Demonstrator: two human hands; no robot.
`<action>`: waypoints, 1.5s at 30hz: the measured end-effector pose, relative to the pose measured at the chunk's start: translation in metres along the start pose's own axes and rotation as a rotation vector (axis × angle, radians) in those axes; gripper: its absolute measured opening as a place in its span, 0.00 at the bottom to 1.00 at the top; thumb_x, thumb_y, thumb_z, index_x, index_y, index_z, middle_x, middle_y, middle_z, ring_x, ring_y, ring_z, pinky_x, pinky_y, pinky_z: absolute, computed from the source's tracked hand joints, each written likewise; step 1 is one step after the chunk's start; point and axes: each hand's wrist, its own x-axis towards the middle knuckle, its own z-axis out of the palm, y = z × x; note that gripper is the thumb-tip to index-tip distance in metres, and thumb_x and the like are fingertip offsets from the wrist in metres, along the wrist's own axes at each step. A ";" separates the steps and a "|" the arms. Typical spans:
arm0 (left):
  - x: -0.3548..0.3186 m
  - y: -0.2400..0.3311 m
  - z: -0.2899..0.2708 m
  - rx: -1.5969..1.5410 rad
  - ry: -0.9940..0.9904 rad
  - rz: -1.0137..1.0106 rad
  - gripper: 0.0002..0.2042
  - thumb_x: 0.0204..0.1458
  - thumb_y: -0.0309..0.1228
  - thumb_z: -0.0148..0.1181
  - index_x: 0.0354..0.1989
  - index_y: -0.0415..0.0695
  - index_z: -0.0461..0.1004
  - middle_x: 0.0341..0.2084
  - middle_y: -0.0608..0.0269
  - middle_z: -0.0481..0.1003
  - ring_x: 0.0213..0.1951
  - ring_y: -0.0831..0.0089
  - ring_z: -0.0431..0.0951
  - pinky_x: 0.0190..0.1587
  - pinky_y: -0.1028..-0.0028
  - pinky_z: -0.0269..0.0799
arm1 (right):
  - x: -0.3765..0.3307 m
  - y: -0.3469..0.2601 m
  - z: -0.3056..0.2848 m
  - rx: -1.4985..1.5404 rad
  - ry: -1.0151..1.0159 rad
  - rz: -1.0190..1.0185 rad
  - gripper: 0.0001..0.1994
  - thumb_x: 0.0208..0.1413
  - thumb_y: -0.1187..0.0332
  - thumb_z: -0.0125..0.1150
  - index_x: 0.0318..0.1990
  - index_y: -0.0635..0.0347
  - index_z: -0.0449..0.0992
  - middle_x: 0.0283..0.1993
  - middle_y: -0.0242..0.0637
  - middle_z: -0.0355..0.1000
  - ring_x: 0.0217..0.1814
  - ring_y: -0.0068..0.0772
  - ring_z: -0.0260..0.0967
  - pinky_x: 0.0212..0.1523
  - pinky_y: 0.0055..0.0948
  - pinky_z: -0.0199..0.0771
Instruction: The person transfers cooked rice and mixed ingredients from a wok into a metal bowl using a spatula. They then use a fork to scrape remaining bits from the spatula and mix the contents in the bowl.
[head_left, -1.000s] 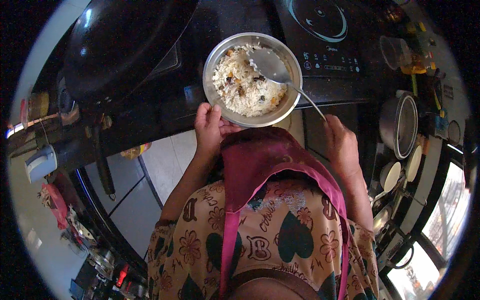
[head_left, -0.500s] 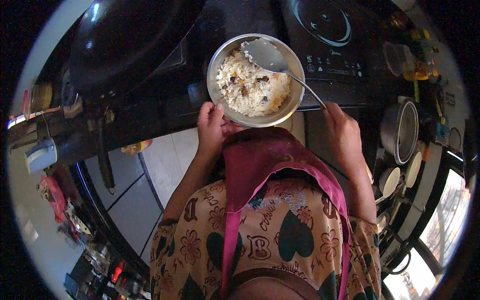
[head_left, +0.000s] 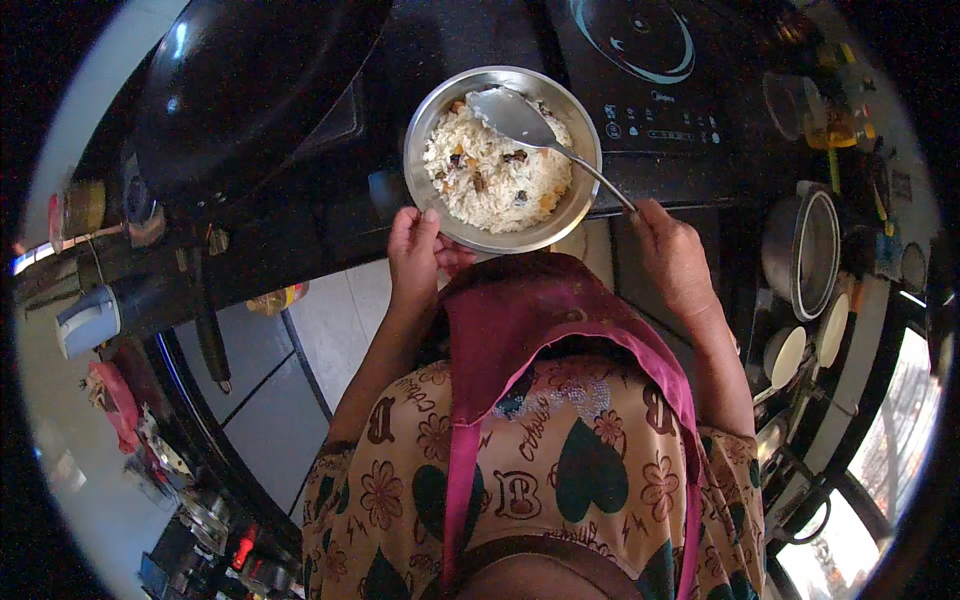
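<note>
A round steel bowl (head_left: 425, 115) full of white rice with dark and orange bits sits at the counter's front edge. My left hand (head_left: 415, 250) grips the bowl's near rim from below. My right hand (head_left: 672, 255) holds the handle of a large metal spoon (head_left: 515, 115), whose empty blade rests on the rice at the bowl's far side.
A big black wok (head_left: 240, 90) stands on the dark counter to the left. An induction cooktop (head_left: 650, 70) lies behind the bowl on the right. A steel pot (head_left: 800, 255), small bowls and jars crowd the right side. Tiled floor (head_left: 330, 320) shows below.
The spoon's blade has slid from the bowl's right side toward its far rim. The bowl and my left hand have stayed about where they were.
</note>
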 end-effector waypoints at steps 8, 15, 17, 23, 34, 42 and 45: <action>-0.001 -0.001 0.002 -0.047 0.023 0.010 0.10 0.60 0.36 0.45 0.40 0.41 0.60 0.27 0.54 0.73 0.22 0.69 0.77 0.22 0.72 0.77 | -0.011 0.009 -0.015 0.111 -0.016 0.035 0.09 0.58 0.68 0.49 0.42 0.60 0.71 0.33 0.54 0.72 0.37 0.58 0.70 0.34 0.45 0.71; 0.000 0.000 0.006 -0.035 0.052 0.005 0.10 0.60 0.36 0.45 0.40 0.41 0.60 0.26 0.54 0.74 0.20 0.67 0.77 0.22 0.71 0.77 | -0.029 0.007 -0.001 0.179 -0.024 0.067 0.08 0.58 0.69 0.50 0.42 0.62 0.71 0.31 0.55 0.71 0.35 0.59 0.70 0.32 0.43 0.70; 0.001 -0.001 0.004 -0.046 0.043 0.009 0.10 0.60 0.35 0.45 0.40 0.41 0.59 0.25 0.54 0.74 0.20 0.67 0.77 0.22 0.71 0.77 | -0.038 0.001 -0.006 0.222 0.007 0.076 0.08 0.58 0.69 0.50 0.42 0.62 0.71 0.30 0.55 0.71 0.34 0.59 0.70 0.31 0.43 0.70; 0.003 -0.005 -0.006 0.011 -0.011 -0.005 0.11 0.60 0.37 0.43 0.43 0.41 0.60 0.36 0.52 0.73 0.32 0.63 0.79 0.27 0.66 0.80 | -0.048 0.003 -0.013 0.231 -0.002 0.198 0.08 0.59 0.70 0.49 0.42 0.63 0.71 0.30 0.56 0.71 0.35 0.59 0.70 0.31 0.42 0.69; 0.001 0.000 0.001 -0.059 0.009 -0.005 0.10 0.61 0.35 0.44 0.41 0.41 0.59 0.26 0.53 0.73 0.22 0.67 0.77 0.24 0.70 0.78 | -0.065 -0.003 0.006 0.339 -0.050 0.348 0.08 0.60 0.69 0.48 0.41 0.62 0.71 0.33 0.53 0.72 0.40 0.57 0.70 0.34 0.39 0.70; 0.000 0.002 0.003 -0.069 -0.014 -0.011 0.10 0.61 0.35 0.44 0.41 0.42 0.59 0.26 0.53 0.73 0.22 0.68 0.77 0.23 0.71 0.78 | -0.076 0.005 0.040 0.303 -0.016 0.214 0.08 0.58 0.69 0.51 0.42 0.60 0.69 0.30 0.58 0.70 0.35 0.62 0.68 0.30 0.47 0.69; 0.000 0.003 0.001 -0.050 -0.026 0.008 0.09 0.61 0.35 0.44 0.40 0.42 0.59 0.24 0.56 0.71 0.21 0.70 0.76 0.21 0.72 0.77 | -0.074 0.003 0.018 0.168 -0.017 0.204 0.08 0.58 0.69 0.50 0.42 0.61 0.69 0.30 0.57 0.70 0.35 0.61 0.69 0.30 0.47 0.69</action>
